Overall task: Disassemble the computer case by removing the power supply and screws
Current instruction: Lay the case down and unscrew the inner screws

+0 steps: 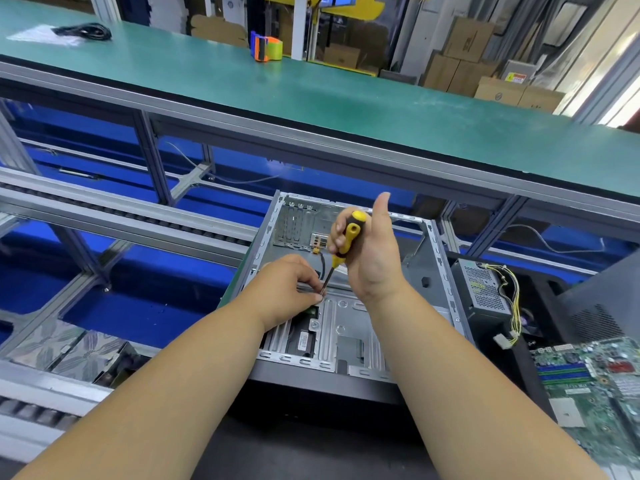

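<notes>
We see the open computer case (pixel 349 299) lying on its side straight ahead of us, and both our hands are over its inside. Our right hand (pixel 370 251) is wrapped around the yellow-and-black handle of one screwdriver (pixel 341 249), thumb sticking up, with the shaft slanting down and left toward the floor of the case. Our left hand (pixel 291 285) is lower and just to the left, fingers pinched together right at the tip of the shaft; what they pinch is too small for us to tell.

Inside the case we make out a bare metal floor panel, a dark component near the front edge under our left wrist, and slotted brackets at the far wall.

One power supply (pixel 485 296) stands outside the case, just beside its right wall, with a bundle of yellow and black wires (pixel 512 306) trailing from it. One green motherboard (pixel 595 386) lies further right, near our right forearm.

On the green belt beyond, well apart from us, sit one tape dispenser (pixel 266 46) and one black coiled cable (pixel 85 31)
</notes>
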`<action>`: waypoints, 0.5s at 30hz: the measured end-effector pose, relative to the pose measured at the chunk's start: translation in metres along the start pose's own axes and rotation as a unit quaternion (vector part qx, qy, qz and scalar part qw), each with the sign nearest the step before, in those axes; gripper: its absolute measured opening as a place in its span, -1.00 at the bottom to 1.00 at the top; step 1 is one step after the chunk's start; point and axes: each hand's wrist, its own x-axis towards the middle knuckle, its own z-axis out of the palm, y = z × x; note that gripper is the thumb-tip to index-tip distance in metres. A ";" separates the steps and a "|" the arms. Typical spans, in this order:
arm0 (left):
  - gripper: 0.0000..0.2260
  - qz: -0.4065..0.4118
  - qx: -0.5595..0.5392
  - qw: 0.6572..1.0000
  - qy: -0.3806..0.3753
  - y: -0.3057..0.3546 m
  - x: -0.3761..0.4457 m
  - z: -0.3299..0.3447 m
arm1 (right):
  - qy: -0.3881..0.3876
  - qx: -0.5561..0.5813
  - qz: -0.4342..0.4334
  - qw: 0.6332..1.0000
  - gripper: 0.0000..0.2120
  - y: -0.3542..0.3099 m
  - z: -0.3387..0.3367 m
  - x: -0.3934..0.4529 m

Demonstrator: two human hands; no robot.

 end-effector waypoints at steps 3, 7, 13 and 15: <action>-0.83 -0.001 0.008 1.000 0.000 0.001 0.000 0.001 | 0.038 -0.183 0.003 0.982 -0.65 -0.005 -0.009 -0.009; -0.89 -0.002 0.036 0.999 0.008 0.003 -0.001 0.003 | 0.072 -0.413 -0.023 0.907 -0.74 -0.017 -0.021 -0.016; -0.97 0.006 0.089 0.996 0.017 0.007 -0.002 0.006 | 0.104 -0.434 0.002 0.895 -0.77 -0.026 -0.020 -0.019; -0.98 0.006 0.081 0.996 0.018 0.007 -0.002 0.005 | 0.112 -0.430 -0.009 0.896 -0.79 -0.028 -0.022 -0.019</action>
